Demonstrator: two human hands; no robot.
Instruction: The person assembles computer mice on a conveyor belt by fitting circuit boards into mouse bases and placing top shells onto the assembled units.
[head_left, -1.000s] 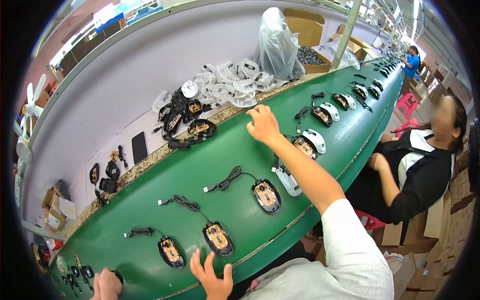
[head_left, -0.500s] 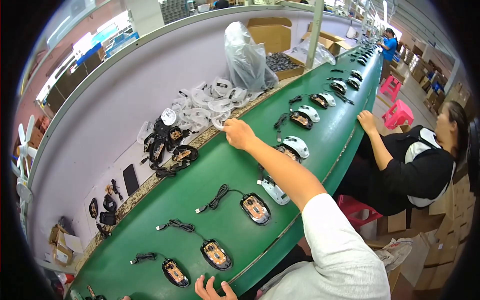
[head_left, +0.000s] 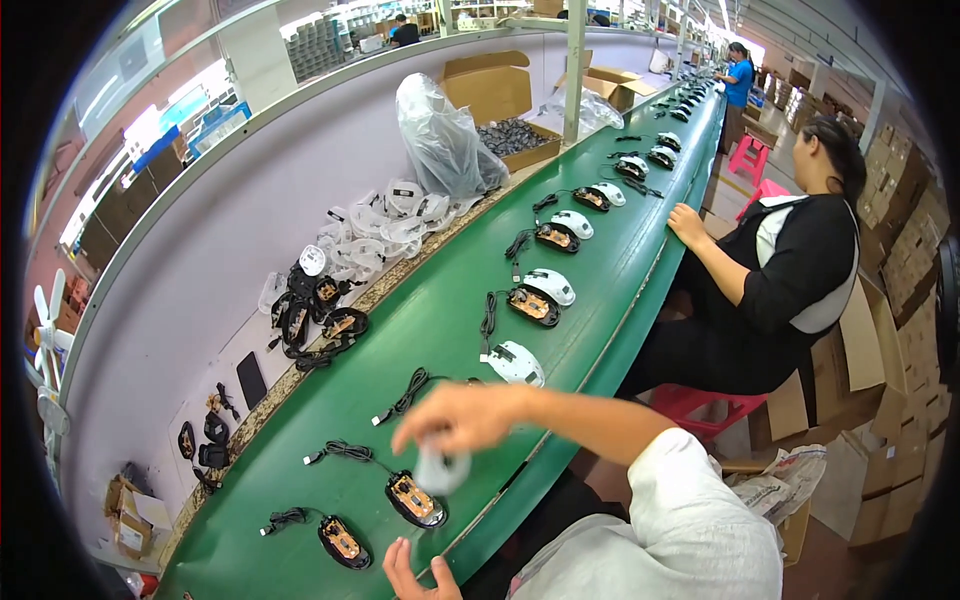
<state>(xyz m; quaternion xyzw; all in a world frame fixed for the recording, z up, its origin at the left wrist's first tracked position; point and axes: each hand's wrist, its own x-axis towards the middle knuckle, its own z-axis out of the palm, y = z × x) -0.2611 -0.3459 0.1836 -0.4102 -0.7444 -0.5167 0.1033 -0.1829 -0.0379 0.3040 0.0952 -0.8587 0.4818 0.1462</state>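
My right hand [head_left: 460, 415] is closed on a translucent plastic mouse shell [head_left: 442, 470], smeared by motion. It hangs over the far side of an opened mouse [head_left: 415, 500] with its circuit board bare. Fingers apart and holding nothing, my left hand [head_left: 418, 575] is at the near edge of the green conveyor belt [head_left: 400, 300], just below that mouse. Another opened mouse [head_left: 343, 543] lies to its left with its cable coiled beyond. Behind my right hand a third mouse is mostly hidden; its coiled cable [head_left: 405, 393] shows. Farther along sits a white mouse cover [head_left: 516, 364].
Past the belt's far edge lie a pile of clear shells [head_left: 375, 225], black mouse parts [head_left: 300, 315] and a dark flat slab [head_left: 251, 378]. More opened mice with white covers [head_left: 550, 287] line the belt. A seated co-worker [head_left: 790, 240] rests a hand on the belt's edge.
My right hand has come back from the clear pile toward me, bringing a translucent shell over the mouse. My left hand stays near the belt edge. The view has shifted.
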